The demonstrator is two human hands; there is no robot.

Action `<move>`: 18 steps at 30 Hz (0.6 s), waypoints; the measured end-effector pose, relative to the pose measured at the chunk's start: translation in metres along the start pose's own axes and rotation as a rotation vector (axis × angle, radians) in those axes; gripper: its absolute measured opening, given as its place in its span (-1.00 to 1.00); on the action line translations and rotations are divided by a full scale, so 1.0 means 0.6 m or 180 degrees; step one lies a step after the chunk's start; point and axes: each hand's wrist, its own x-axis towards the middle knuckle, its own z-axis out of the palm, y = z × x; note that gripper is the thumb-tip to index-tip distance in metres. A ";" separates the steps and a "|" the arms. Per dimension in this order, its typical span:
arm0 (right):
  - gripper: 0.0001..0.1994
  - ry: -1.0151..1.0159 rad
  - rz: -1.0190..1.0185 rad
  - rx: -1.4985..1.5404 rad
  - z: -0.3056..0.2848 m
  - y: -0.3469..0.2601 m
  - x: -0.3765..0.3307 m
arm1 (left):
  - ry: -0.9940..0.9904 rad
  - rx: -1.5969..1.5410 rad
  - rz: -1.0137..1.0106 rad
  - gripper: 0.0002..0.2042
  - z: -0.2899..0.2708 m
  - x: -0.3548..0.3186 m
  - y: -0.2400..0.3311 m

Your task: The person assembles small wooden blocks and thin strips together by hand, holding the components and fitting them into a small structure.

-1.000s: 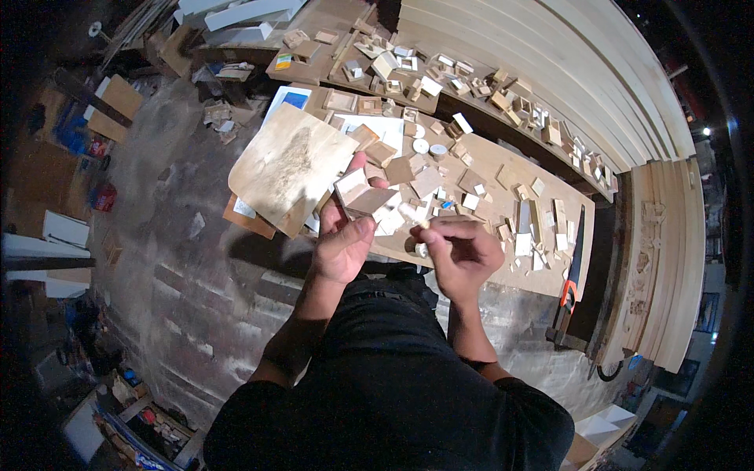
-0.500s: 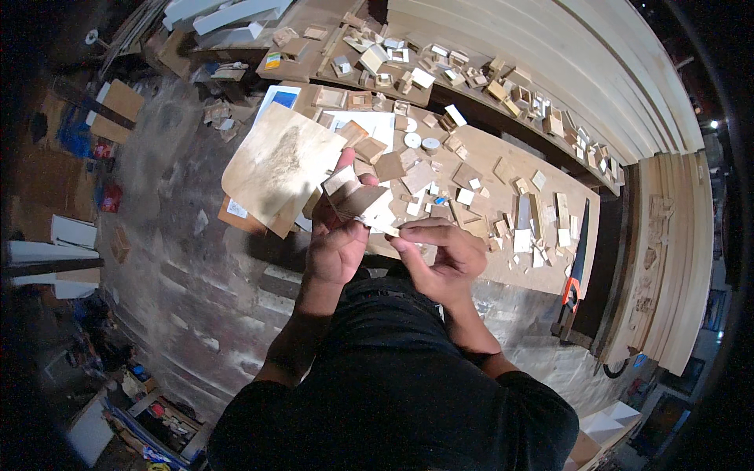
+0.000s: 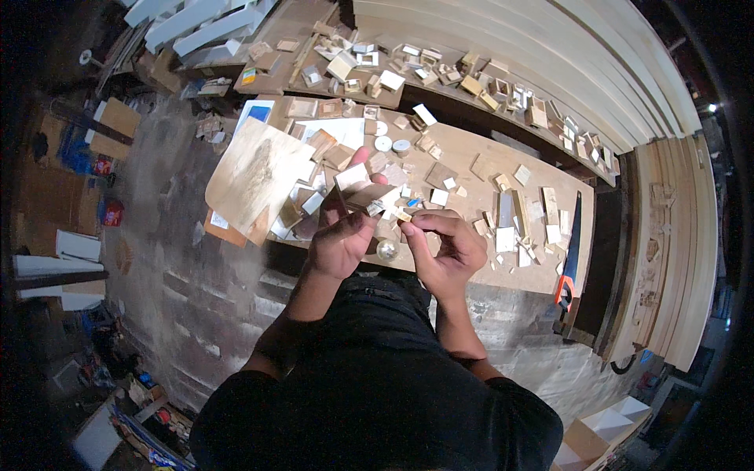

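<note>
My left hand point(image 3: 338, 242) is closed around a small wooden piece made of joined panels point(image 3: 366, 195), with a white face on one side and brown wood on the other. Its fingers reach up behind the panels. Close by on the right, my right hand point(image 3: 449, 247) pinches a small pale sliver point(image 3: 402, 215) between thumb and forefinger. The sliver's tip lies at the lower right edge of the panel piece; whether they touch I cannot tell. Both hands are above the near side of the workbench point(image 3: 463, 184).
Small wooden and white offcuts lie across the bench. A large thin wooden sheet point(image 3: 259, 177) lies at left, a handsaw point(image 3: 571, 247) with an orange handle at right. A shiny round object point(image 3: 387, 250) sits below my hands. Small boxes line a back shelf point(image 3: 518, 129); long boards point(image 3: 667, 259) stand right.
The view has shifted slightly, so the bench appears further left. My right hand's sliver is angled differently and sits a little higher against the panel piece. Both hands keep their holds.
</note>
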 end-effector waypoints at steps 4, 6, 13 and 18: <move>-0.83 0.0117 0.0040 -0.0022 -0.037 0.009 -0.001 | -0.0367 -0.0198 -0.0263 -0.04 0.006 0.017 -0.024; -0.83 0.0187 0.0092 -0.0122 -0.051 0.003 -0.003 | -0.0456 -0.0304 -0.0485 -0.04 -0.009 0.022 -0.034; -0.87 0.0488 0.0828 0.0671 -0.040 -0.019 -0.038 | -0.0552 -0.0267 -0.0709 -0.01 0.003 0.017 -0.038; -0.91 0.0544 0.0706 0.0437 0.003 -0.027 -0.067 | -0.0554 -0.0124 -0.0757 -0.05 0.000 -0.002 -0.002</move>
